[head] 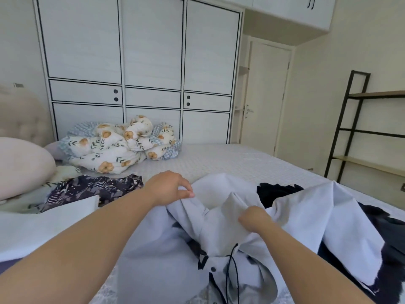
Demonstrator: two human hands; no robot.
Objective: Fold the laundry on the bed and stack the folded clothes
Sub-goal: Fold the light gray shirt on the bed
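A pale grey garment (306, 216) with a black drawstring and a black button lies bunched on the bed (219, 159) in front of me. My left hand (168, 187) pinches its upper edge, lifting a fold. My right hand (252, 217) grips the cloth a little lower and to the right. Dark clothes (276, 191) lie under and behind the grey garment. A dark patterned garment (94, 189) lies to the left, with a pale folded piece (43, 227) in front of it.
A floral quilt (118, 145) is heaped at the bed's far side beside a pink pillow (22, 165). White wardrobes (135, 62) stand behind the bed, a door (265, 95) to the right, and a black ladder shelf (361, 128) at far right.
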